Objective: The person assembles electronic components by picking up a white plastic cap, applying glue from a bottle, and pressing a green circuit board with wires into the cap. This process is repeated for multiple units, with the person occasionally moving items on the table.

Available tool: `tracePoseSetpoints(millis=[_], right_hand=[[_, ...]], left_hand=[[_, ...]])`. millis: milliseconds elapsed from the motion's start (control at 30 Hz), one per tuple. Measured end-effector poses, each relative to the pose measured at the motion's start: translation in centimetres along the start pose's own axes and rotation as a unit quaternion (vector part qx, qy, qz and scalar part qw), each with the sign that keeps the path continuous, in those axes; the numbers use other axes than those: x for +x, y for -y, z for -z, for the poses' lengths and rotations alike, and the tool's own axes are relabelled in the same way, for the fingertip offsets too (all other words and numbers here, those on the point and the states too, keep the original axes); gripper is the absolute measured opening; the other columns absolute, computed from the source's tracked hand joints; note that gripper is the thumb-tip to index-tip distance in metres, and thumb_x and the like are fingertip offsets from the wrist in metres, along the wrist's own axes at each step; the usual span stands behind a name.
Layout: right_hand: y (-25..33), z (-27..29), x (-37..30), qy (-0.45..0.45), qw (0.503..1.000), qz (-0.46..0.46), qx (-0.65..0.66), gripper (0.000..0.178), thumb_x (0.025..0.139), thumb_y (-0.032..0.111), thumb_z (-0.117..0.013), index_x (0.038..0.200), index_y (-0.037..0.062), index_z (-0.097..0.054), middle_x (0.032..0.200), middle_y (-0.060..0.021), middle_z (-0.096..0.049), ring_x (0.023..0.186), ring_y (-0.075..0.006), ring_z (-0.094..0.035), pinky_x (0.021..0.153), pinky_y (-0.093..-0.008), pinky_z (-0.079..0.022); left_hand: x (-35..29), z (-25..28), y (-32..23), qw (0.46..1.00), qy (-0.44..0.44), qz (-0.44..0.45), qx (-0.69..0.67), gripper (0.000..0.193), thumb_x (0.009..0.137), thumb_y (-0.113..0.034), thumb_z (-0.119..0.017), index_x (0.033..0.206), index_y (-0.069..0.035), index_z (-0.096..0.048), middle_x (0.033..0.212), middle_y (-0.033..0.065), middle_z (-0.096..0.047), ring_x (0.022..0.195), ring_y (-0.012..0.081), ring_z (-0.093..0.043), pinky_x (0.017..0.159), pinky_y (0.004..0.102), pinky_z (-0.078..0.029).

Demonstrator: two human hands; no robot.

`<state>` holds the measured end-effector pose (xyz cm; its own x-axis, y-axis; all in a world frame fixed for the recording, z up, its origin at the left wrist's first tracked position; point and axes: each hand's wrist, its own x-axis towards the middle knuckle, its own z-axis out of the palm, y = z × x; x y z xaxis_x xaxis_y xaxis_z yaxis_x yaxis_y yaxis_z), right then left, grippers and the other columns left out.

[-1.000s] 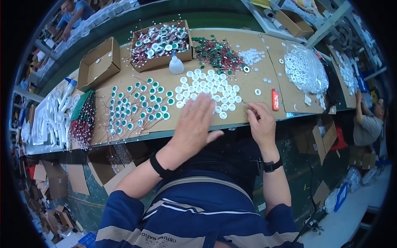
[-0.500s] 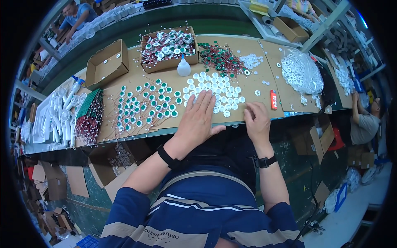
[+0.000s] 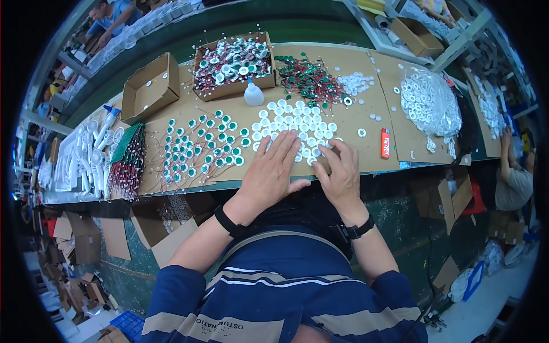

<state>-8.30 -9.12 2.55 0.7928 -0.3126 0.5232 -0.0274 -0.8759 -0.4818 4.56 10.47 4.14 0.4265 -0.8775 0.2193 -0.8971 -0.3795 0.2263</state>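
A close cluster of small round white caps (image 3: 299, 120) covers the middle of the cardboard-topped table. My left hand (image 3: 269, 174) lies flat over the near left part of the cluster, fingers stretched out and thumb pointing right. At the near right edge of the caps is my right hand (image 3: 341, 174), its fingers bent but apart, fingertips touching the outermost caps. Some caps are hidden beneath both hands. Left of them, several white discs with green centres and thin red wires (image 3: 220, 137) are spread in loose rows.
Beyond the caps stand a white squeeze bottle (image 3: 254, 94) and a carton of wired discs (image 3: 229, 91). A red lighter (image 3: 385, 143) and a clear bag of white rings (image 3: 430, 106) are to the right. An open carton (image 3: 150, 91) and white handheld fan bodies (image 3: 91, 154) are left.
My right hand has moved left, from bare cardboard onto the right edge of the caps. My left hand stays flat on the cluster. The view has shifted slightly.
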Motion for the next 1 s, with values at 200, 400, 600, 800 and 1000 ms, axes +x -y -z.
tracePoseSetpoints(millis=[200, 400, 600, 800, 1000], right_hand=[[0.5, 0.1, 0.7, 0.023, 0.998, 0.053, 0.015, 0.051, 0.086, 0.015, -0.095, 0.134, 0.0055, -0.08, 0.143, -0.0164, -0.066, 0.133, -0.041, -0.063, 0.113, -0.0534, -0.054], [-0.1, 0.0, 1.1, 0.037, 0.997, 0.057, 0.04, 0.052, 0.085, 0.016, -0.095, 0.134, 0.0063, -0.08, 0.144, -0.0159, -0.066, 0.135, -0.0416, -0.062, 0.115, -0.0545, -0.052], [-0.4, 0.5, 1.3, 0.045, 0.994, 0.055, 0.082, 0.051, 0.087, 0.015, -0.094, 0.135, 0.0069, -0.079, 0.144, -0.0157, -0.066, 0.137, -0.0419, -0.06, 0.115, -0.055, -0.052], [-0.1, 0.0, 4.7, 0.062, 0.992, 0.082, 0.079, 0.047, 0.092, 0.015, -0.091, 0.137, 0.0093, -0.079, 0.149, -0.0145, -0.065, 0.143, -0.0431, -0.057, 0.117, -0.0565, -0.05], [0.0, -1.0, 5.9, 0.123, 0.984, 0.117, 0.044, 0.047, 0.096, 0.02, -0.088, 0.141, 0.0126, -0.078, 0.158, -0.014, -0.062, 0.15, -0.044, -0.053, 0.121, -0.0591, -0.048]], left_hand=[[0.1, 0.2, 0.0, 1.0, 0.015, 0.007, 0.024, 0.103, 0.099, -0.069, -0.077, 0.17, 0.0, -0.051, 0.181, 0.0218, -0.045, 0.172, 0.0388, -0.037, 0.14, 0.0599, -0.027], [0.4, 0.4, -0.3, 0.999, 0.022, 0.011, 0.025, 0.101, 0.099, -0.069, -0.077, 0.172, -0.004, -0.051, 0.183, 0.0211, -0.043, 0.173, 0.0407, -0.035, 0.14, 0.0613, -0.026], [0.2, 0.8, -0.6, 0.999, 0.023, 0.029, 0.02, 0.1, 0.098, -0.065, -0.08, 0.172, -0.005, -0.051, 0.184, 0.0193, -0.043, 0.173, 0.0412, -0.035, 0.141, 0.0618, -0.025], [-1.4, 1.3, 0.5, 0.998, -0.004, 0.042, 0.051, 0.098, 0.095, -0.055, -0.086, 0.172, -0.006, -0.052, 0.184, 0.0159, -0.043, 0.173, 0.0394, -0.036, 0.14, 0.0618, -0.025], [-0.5, 1.4, 0.1, 0.997, 0.021, 0.068, 0.043, 0.097, 0.097, -0.06, -0.082, 0.172, -0.006, -0.052, 0.185, 0.0148, -0.043, 0.174, 0.0398, -0.032, 0.14, 0.0622, -0.024]])
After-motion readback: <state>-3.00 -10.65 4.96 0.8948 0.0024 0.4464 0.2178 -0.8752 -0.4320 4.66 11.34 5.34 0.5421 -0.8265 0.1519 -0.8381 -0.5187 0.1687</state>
